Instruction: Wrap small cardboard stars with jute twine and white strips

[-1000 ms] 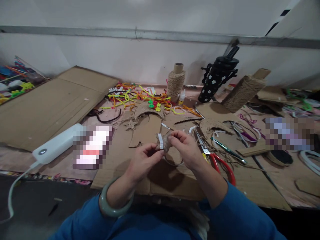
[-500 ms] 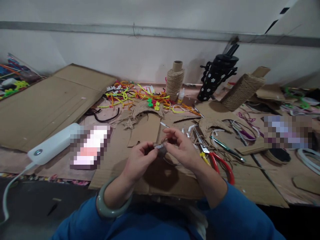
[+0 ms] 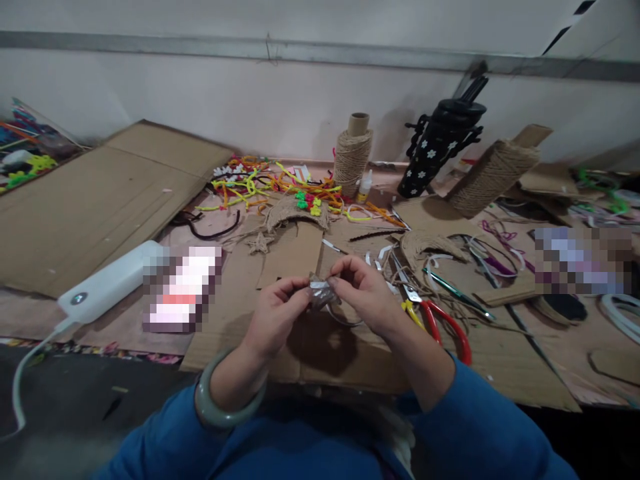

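Head view, looking down at a cardboard sheet (image 3: 225,340) across the lower middle of the frame. Can see a small greyish piece (image 3: 323,298) just below dead centre, lifted off the cardboard judging by the shadow underneath, right between the fingertips of left hand (image 3: 275,310) and right hand (image 3: 365,293). Looks like a thumb-and-finger pinch from both sides: left edge under the left thumb, right edge and upper right corner under the right. Can't call either hand nearer, tbh, with both touching. Would put the long axis roughly left-right across the frame, going by a white strip (image 3: 319,285) along the top, but can't swear to it with thumbs over both ends. Also spot a thin hoop (image 3: 345,323) just below the piece, beside the right hand; can't tell whether joined on or only behind. Just right of the right wrist, notice red-handled scissors (image 3: 411,291), blades pointing up and left in the frame, plus a green pen (image 3: 457,293) farther right. Up near frame centre, see a twine crescent (image 3: 280,213) and a twine star (image 3: 260,243), both clear of the fingers.
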`<state>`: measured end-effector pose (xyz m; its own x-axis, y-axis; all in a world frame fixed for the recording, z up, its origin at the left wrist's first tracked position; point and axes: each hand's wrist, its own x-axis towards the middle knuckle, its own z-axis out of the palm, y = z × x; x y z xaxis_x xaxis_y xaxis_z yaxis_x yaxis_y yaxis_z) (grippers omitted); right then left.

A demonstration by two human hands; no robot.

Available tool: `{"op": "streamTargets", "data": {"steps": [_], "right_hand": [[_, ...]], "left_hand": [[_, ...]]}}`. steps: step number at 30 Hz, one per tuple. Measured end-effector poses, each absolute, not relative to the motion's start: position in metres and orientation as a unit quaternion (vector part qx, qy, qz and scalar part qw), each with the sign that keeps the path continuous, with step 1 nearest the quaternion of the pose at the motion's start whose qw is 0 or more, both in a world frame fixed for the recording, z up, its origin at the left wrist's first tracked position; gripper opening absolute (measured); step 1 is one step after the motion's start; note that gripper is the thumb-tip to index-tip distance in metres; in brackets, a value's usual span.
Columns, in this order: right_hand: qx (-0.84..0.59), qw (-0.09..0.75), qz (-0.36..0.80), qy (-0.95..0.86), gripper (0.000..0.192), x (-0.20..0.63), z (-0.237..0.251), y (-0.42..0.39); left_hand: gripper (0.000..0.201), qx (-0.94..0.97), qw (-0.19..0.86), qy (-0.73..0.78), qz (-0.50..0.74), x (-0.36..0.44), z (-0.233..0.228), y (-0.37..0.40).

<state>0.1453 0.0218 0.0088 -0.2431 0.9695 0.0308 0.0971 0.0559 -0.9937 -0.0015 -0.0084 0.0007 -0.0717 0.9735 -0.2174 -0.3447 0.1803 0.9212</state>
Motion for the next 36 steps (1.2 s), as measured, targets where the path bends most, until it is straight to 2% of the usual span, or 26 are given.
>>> {"op": "streamTargets", "data": {"steps": [9,11,15,17,21,28,33,36], "right_hand": [[-0.453,0.408,0.458,-0.647,0.003,0.146,0.004,0.022],[-0.45,0.423,0.373,-0.693,0.003,0.147,0.005,0.02],[-0.415,0.45,0.109,-0.784,0.007,0.147,0.007,0.014],[-0.404,0.436,0.059,-0.802,0.008,0.146,0.006,0.011],[-0.403,0.398,0.056,-0.822,0.011,0.146,0.004,0.01],[-0.398,0.392,0.074,-0.826,0.013,0.149,0.004,0.015],[-0.394,0.383,0.089,-0.831,0.007,0.15,0.002,0.017],[-0.4,0.374,0.094,-0.832,0.01,0.15,0.001,0.017]], "left_hand": [[0.01,0.337,0.6,0.478,0.546,-0.002,-0.001,-0.008],[0.011,0.338,0.594,0.487,0.544,-0.002,-0.001,-0.008],[0.013,0.333,0.592,0.492,0.544,-0.001,-0.002,-0.007],[0.012,0.346,0.591,0.482,0.547,-0.001,-0.003,-0.008],[0.014,0.389,0.588,0.454,0.545,-0.003,-0.008,-0.01],[0.024,0.406,0.589,0.451,0.533,-0.005,-0.011,-0.011],[0.022,0.413,0.585,0.451,0.532,-0.005,-0.01,-0.01],[0.021,0.436,0.574,0.455,0.523,-0.006,-0.01,-0.01]]}}
